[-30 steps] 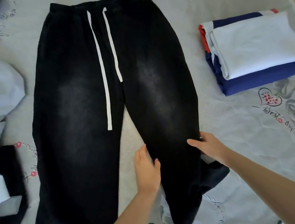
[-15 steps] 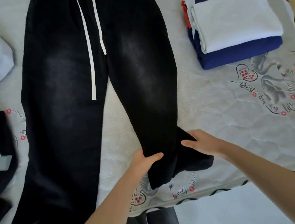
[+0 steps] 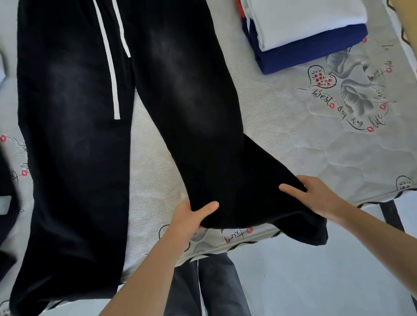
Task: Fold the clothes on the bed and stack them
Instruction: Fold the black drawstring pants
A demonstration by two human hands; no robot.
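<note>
- Your left hand (image 3: 191,219) pinches the inner edge of the black drawstring trousers' (image 3: 93,124) right leg, thumb on top.
- Your right hand (image 3: 312,197) grips that leg's outer edge.
- The trousers lie flat on the mattress (image 3: 318,144), near the folded stack (image 3: 302,15).

A pale grey quilted mattress printed with swans, hearts and script (image 3: 357,139) fills most of the frame. A pale smooth floor (image 3: 323,288) runs along the bottom, and a tan wooden surface (image 3: 411,1) sits at the upper right edge.
</note>
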